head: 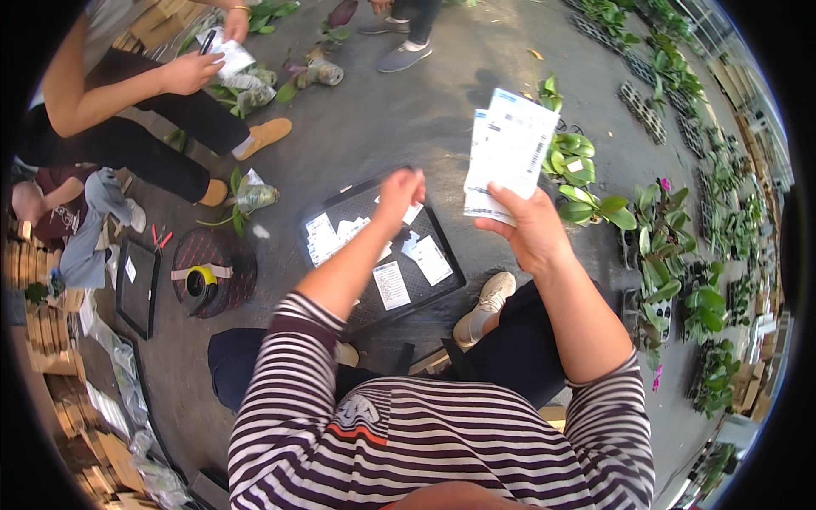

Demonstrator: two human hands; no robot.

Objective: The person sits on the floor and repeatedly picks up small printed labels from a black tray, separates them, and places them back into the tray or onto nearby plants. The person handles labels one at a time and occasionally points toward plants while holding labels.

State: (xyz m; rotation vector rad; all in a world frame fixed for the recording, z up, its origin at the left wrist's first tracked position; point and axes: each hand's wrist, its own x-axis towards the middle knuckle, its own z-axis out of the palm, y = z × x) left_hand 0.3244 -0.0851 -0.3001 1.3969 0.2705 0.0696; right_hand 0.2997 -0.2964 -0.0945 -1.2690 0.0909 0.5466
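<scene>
My right hand [526, 223] grips several printed paper slips [513, 143], fanned slightly, held up right of the tray. My left hand [403, 194] is over the far part of a black plastic tray [449, 255]; its fingers are curled and blurred, and whether they pinch anything cannot be told. In the tray lie printed slips [391, 285], some in an overlapping pile [324, 237] at its left side and others spread singly. A small dark object lies among them, partly hidden by my left hand.
Potted orchids [660, 255] and black plant trays [641, 111] line the right. At left are a round dark stool [236, 280] bearing a yellow tape roll [201, 277], red-handled pliers or cutters [162, 238] and a wrapped plant [255, 196]. A co-worker's hands [191, 72] hold papers and a pen.
</scene>
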